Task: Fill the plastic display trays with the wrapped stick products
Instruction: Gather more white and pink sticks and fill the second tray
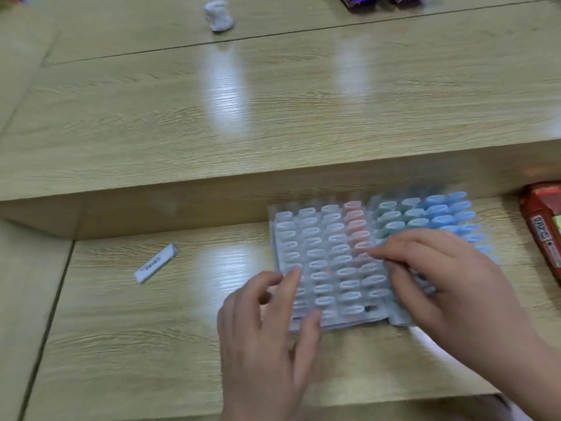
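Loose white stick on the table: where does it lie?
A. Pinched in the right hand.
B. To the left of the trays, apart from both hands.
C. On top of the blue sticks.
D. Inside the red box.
B: the loose white stick lies flat on the table, left of the trays and apart from the left hand.

— Where are the hands?
— Left hand (264, 329) lies with straight fingers on the near left edge of the left tray (328, 235); right hand (449, 287) spreads across where it meets the right tray (425, 214).
— Filled?
— Rows of white, pink, green and blue stick ends; all blurred.
— Anything else?
— One loose stick (156, 263) lies well to the left on the table (151, 329); a red box (543, 226) sits at the right edge.
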The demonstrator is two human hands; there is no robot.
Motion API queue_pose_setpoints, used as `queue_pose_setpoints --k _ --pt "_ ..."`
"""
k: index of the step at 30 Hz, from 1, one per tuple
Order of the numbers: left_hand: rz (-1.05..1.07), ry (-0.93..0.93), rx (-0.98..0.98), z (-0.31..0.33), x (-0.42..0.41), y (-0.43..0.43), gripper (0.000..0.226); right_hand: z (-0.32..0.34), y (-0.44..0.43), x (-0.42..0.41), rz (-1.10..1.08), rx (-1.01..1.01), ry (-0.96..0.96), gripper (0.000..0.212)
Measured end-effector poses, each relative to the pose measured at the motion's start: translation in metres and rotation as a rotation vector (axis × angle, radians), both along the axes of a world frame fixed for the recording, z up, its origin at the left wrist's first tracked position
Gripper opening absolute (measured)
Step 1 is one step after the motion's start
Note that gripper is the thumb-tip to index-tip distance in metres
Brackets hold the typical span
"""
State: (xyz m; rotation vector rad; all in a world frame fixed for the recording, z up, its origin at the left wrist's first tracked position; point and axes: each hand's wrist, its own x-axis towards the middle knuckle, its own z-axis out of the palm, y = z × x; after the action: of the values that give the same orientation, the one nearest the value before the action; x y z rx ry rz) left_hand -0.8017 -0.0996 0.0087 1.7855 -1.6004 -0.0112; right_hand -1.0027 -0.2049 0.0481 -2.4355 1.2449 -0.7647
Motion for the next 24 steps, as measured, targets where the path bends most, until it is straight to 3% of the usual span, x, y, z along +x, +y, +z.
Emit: queue_pose_setpoints --k 3,6,9,13,18,24 --pt "0.369 0.166 0.125 0.0 0.076 0.011 0.038 0.01 0.007 0.05 0.058 -0.012 -0.02 0.02" --pt "0.628 0.028 0.385 -0.008 0.151 0.009 0.044 0.015 0.013 0.111 0.213 0.042 0.027 0.019" --pt "0.557 -0.17 0.536 -0.017 0.19 0.001 0.04 0.012 0.017 0.158 0.283 0.141 0.07 0.019" --pt "0.44 -0.208 0.546 -0.033 0.198 0.0 0.034 -0.006 0.012 0.185 0.247 0.198 0.131 0.024" --pt "0.417 0.0 0.416 -0.029 0.18 0.007 0.023 -0.016 -0.005 0.186 0.151 0.278 0.155 0.027" --pt "0.27 0.218 0.203 0.006 0.112 0.003 0.023 -0.007 -0.008 0.172 0.11 0.567 -0.149 0.035"
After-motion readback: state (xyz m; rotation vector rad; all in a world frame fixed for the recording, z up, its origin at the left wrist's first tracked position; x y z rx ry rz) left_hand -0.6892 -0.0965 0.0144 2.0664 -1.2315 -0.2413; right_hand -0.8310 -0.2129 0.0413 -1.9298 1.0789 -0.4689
